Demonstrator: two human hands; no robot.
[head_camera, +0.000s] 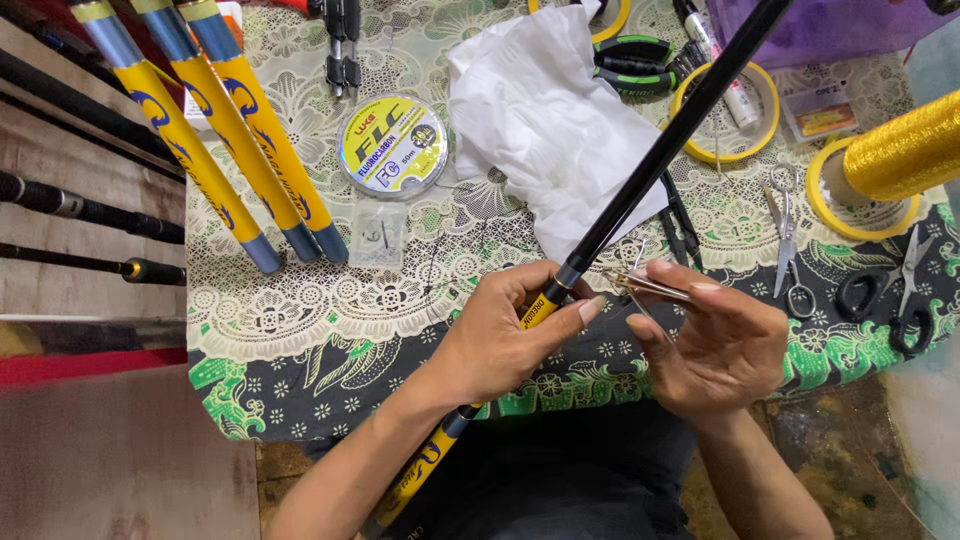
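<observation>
- Rod (640, 190): a long black blank with a yellow butt section, running from the person's lap up across the desk (300, 340) toward the far right; it looks light, stiff and smooth, likely slippery where glossy.
- Left hand (500, 335) is wrapped around it at the black-yellow joint, a sound place to steady it.
- Right hand (715, 335) pinches small metal tweezers (650, 285), tips beside the joint; they seem thin and easily bent.
- White cloth (545, 120) lies just beyond.
</observation>
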